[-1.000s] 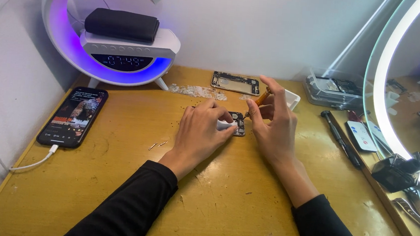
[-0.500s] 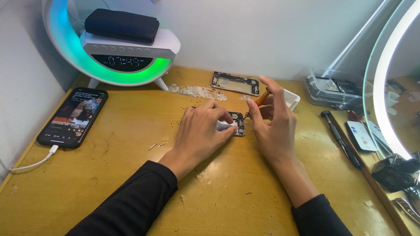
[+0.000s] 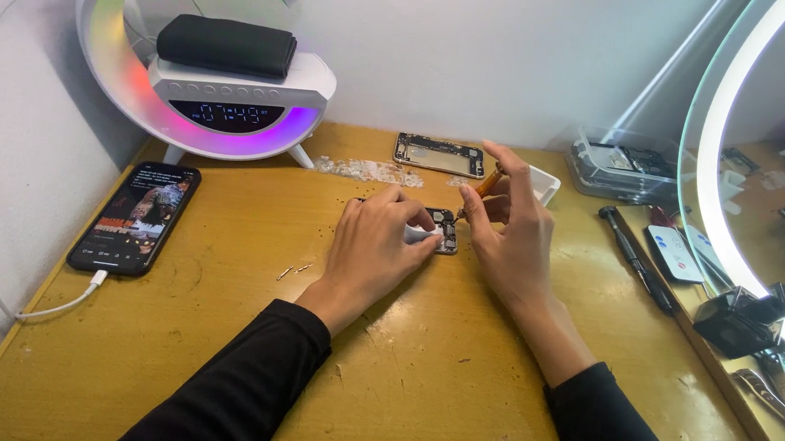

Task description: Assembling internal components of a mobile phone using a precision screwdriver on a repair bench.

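My left hand (image 3: 377, 243) rests on the wooden desk (image 3: 214, 346) and pins a small dark circuit board (image 3: 447, 231) with its fingertips, a white scrap under them. My right hand (image 3: 508, 230) hovers just right of the board, pinching a thin orange-handled screwdriver (image 3: 483, 185) whose tip points down at the board. Both sleeves are black. An opened phone frame (image 3: 440, 155) lies flat behind the hands, near the wall.
A curved white lamp with a clock face (image 3: 209, 66) glows at the back left, a black pouch on it. A phone on a cable (image 3: 136, 217) lies at the left. A small white tray (image 3: 542, 183), a clear case (image 3: 622, 169), a black tool (image 3: 637, 258) and a ring-lit mirror (image 3: 769, 185) stand at the right.
The lamp's glow has shifted from purple through green to mixed colours. Both hands stay on the small board with only slight finger movement.
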